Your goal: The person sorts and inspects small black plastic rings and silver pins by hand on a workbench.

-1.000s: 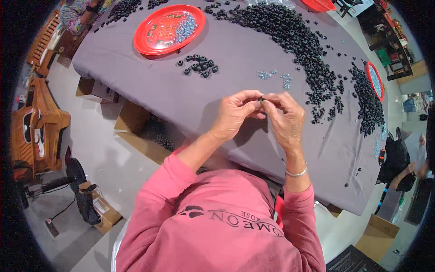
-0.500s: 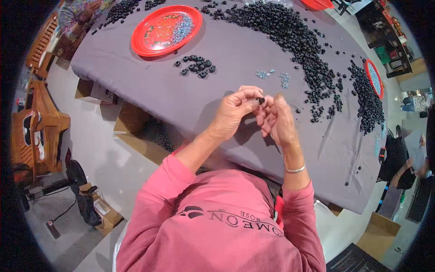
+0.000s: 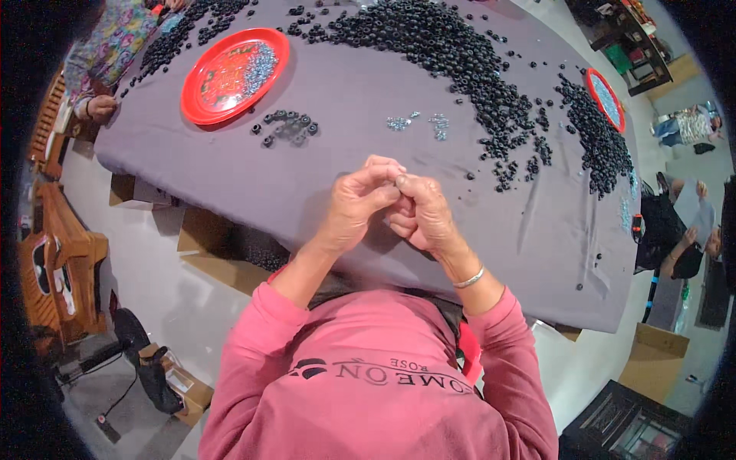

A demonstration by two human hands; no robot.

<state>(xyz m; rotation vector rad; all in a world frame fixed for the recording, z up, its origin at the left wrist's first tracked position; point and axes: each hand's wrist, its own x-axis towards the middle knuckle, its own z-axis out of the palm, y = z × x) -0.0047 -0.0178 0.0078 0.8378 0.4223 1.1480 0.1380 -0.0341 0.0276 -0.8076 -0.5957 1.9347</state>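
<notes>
My left hand (image 3: 354, 205) and my right hand (image 3: 423, 208) meet at the fingertips above the grey tablecloth (image 3: 368, 84), near the table's front edge. Both are closed in a pinch. A small black bead showed in the left fingertips a moment earlier; the fingers now cover it. What the right fingers pinch is hidden. Ahead and to the left lies a small cluster of black beads (image 3: 305, 120). Beyond my fingers are little heaps of clear bluish beads (image 3: 439, 126).
A red plate (image 3: 192, 96) of bluish beads sits far left. Black beads form a broad pile (image 3: 429, 38) at the back and another heap (image 3: 602, 153) at right, beside a second red plate (image 3: 592, 88). Another person's hand (image 3: 101, 107) rests at the left edge. Open cardboard boxes (image 3: 203, 238) stand below.
My right hand has closed from loosely spread fingers and joined the left fingertips. The black bead has gone from sight between them. The whole view has shifted.
</notes>
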